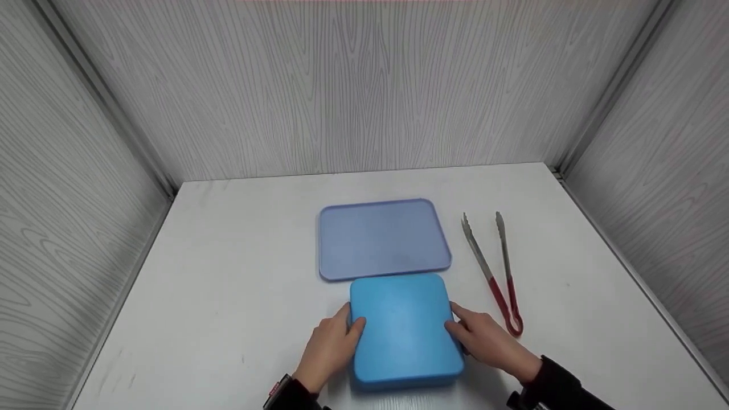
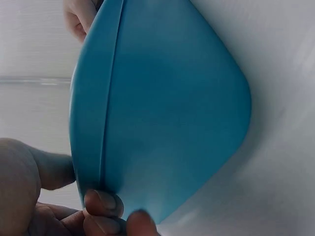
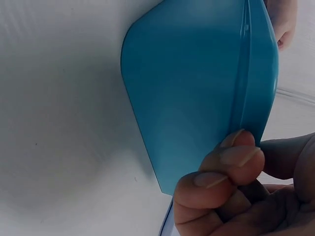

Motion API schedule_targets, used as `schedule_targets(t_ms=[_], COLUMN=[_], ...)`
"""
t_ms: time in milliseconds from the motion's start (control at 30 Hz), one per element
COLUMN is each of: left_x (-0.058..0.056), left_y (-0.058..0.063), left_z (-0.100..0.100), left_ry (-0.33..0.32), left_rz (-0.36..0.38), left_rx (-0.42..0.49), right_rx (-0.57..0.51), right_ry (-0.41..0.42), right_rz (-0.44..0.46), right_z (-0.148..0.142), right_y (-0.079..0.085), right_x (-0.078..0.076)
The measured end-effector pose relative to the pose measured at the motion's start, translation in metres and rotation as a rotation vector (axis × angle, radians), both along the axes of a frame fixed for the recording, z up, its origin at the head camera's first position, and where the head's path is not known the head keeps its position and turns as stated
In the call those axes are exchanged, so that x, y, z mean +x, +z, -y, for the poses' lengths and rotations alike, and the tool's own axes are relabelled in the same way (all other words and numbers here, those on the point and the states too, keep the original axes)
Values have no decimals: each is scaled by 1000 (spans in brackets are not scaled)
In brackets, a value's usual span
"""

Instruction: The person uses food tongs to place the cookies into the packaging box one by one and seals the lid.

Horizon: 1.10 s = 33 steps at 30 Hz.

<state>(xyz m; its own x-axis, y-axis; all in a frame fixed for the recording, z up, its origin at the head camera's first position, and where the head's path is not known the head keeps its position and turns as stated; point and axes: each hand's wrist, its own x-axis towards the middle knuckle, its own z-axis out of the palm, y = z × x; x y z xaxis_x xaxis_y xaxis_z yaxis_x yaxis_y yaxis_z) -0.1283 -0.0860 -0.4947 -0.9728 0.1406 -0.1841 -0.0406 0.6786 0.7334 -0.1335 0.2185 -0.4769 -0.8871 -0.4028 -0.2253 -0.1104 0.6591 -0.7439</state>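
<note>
A bright blue lidded box is at the front middle of the table, its smooth lid facing up. My left hand grips its left side, the thumb over the lid's edge and the fingers against the side wall. From the right, my right hand holds the opposite edge in the same way. A seam between lid and body runs along the box in the left wrist view. Curled fingers press below the lid rim in the right wrist view, while the thumb lies on the lid side.
Just behind the box lies a flat blue-violet tray with rounded corners. Metal tongs with red handles lie spread to the right, their handle end near my right hand. Grey wood-grain panels enclose the white table at the back and sides.
</note>
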Motion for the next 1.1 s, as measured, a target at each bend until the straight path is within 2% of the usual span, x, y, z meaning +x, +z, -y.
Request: schedule_targets(t_ms=[200,433,567,700,833,933,1000,1100], left_x=[-17,-39,-45,-48,-51,-51,-50,-44], left_y=[-5,-10,-12,-14,-14,-14,-15,-15], left_z=[5,7,6,5,5,4,3,1], left_ry=[94,98,111,92,67,65,72,63], left_rz=[-17,-31,-22,-22,-28,-49,-72,-161], left_rx=[97,183,212,215,209,172,119,-10], right_rx=[-70,-64,-64,-44,16,66,110,214], right_ry=[-61,-145,-164,-161,-162,-160,-153,-112], right_rz=[72,44,6,-20,-71,-128,-181,-348], right_z=[-2,4,8,11,13,16,18,18], right_y=[-4,-8,-8,-7,-8,-10,-11,-13], right_x=[-6,-22,-33,-40,-43,-44,-42,-38])
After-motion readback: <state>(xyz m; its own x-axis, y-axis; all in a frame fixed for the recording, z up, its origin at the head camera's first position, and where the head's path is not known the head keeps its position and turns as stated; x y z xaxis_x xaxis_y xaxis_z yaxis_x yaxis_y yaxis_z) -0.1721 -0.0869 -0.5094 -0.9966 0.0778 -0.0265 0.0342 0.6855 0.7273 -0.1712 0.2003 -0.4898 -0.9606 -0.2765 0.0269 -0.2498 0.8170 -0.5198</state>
